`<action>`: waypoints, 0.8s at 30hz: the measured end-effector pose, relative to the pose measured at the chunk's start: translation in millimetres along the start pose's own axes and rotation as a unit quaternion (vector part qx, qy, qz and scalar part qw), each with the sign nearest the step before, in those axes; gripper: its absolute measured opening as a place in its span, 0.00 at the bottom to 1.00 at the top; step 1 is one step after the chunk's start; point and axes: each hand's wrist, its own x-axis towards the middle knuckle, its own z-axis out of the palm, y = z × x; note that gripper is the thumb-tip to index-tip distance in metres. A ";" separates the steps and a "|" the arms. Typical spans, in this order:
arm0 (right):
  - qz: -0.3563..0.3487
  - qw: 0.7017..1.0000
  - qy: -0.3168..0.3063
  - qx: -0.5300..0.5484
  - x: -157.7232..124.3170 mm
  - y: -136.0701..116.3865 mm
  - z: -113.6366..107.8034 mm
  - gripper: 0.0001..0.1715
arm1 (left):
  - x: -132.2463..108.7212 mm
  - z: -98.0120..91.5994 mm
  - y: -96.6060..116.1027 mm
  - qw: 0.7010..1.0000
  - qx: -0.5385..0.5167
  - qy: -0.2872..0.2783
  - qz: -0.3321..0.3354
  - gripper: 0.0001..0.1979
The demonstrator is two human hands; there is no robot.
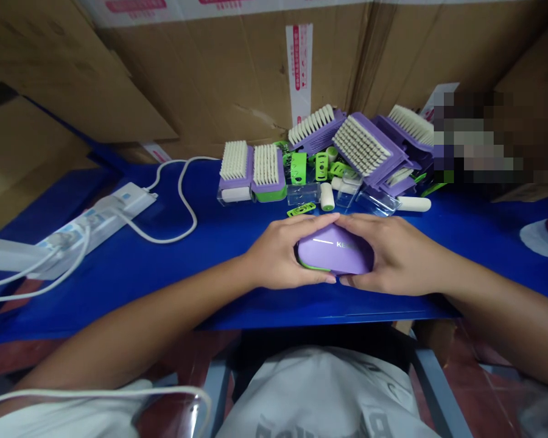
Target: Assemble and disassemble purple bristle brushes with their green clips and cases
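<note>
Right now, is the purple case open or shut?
Shut: the purple case shows its lid seated on the green rim, between left hand and right hand.

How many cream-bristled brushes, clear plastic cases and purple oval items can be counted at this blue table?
Cream-bristled brushes: 6
Clear plastic cases: 4
Purple oval case, held by the left hand and right hand: 1
Total: 11
A blurred patch at the right of the pile may hide more.
</note>
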 end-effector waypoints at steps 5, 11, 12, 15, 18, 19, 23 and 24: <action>-0.023 0.999 0.000 0.023 0.7 2.1 1.5 0.37 | 5.0 -6.0 -10.6 0.998 -0.058 -0.026 -0.001 0.46; -0.019 1.000 0.007 0.015 3.6 3.8 2.4 0.38 | 6.5 -8.8 -13.3 0.997 -0.070 -0.033 -0.017 0.48; -0.014 1.000 0.018 0.001 3.5 3.6 3.2 0.40 | 6.0 -9.6 -10.6 0.998 -0.055 -0.029 -0.033 0.51; 0.004 0.996 0.061 -0.057 1.1 0.8 5.9 0.45 | 2.8 -12.3 0.9 0.997 0.005 -0.011 -0.077 0.62; 0.002 0.988 0.103 -0.114 -4.1 -5.6 7.6 0.45 | -1.8 -13.7 10.8 0.997 0.056 0.022 -0.050 0.64; -0.006 0.984 0.118 -0.130 -6.1 -8.2 7.7 0.44 | -3.2 -13.8 12.6 0.996 0.074 0.036 -0.022 0.63; -0.066 0.970 0.154 -0.179 -12.3 -14.8 4.0 0.40 | -6.5 -13.9 9.7 0.983 0.126 0.066 0.112 0.50; -0.082 0.969 0.150 -0.179 -12.9 -14.6 2.0 0.38 | -6.7 -14.0 7.1 0.980 0.128 0.063 0.136 0.48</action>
